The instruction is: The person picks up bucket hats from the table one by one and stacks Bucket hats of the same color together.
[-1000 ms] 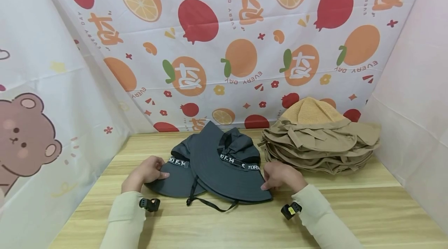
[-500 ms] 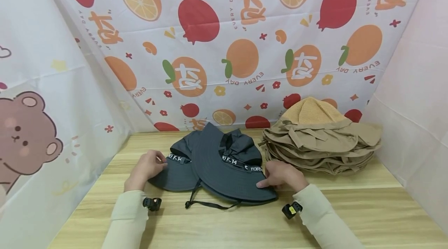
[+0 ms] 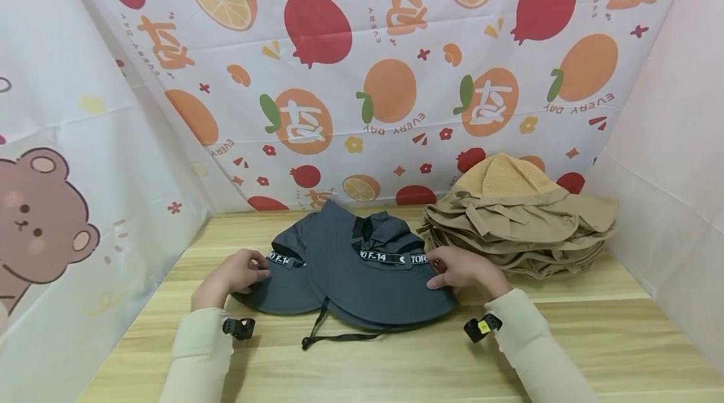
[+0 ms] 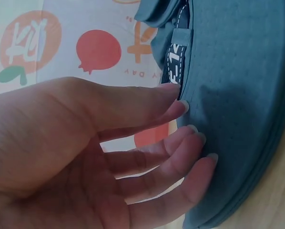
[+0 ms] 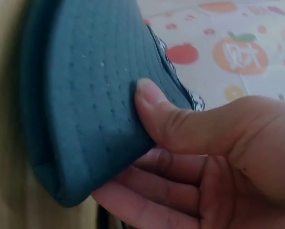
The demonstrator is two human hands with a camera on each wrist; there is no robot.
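Observation:
Two dark grey sun hats lie on the wooden table in the head view. The right hat (image 3: 384,293) overlaps the left hat (image 3: 285,290); each has a lettered band, and a black chin cord (image 3: 345,336) trails in front. My right hand (image 3: 466,271) pinches the right hat's brim (image 5: 95,109), thumb on top and fingers beneath, as the right wrist view shows. At the left hat's outer edge is my left hand (image 3: 236,274). Its relaxed, slightly bent fingertips (image 4: 211,160) touch the brim (image 4: 242,105) near the band, without gripping round it.
A stack of khaki hats (image 3: 520,227), topped by a straw-coloured crown (image 3: 503,176), stands at the back right, close behind my right hand. Fruit-printed cloth (image 3: 351,76) hangs behind the table (image 3: 362,378), with pale cloth on both sides.
My right hand has shifted right and slightly away from me, drawing the right hat's brim along and spreading it over the table. The left hand has stayed by the left hat's edge.

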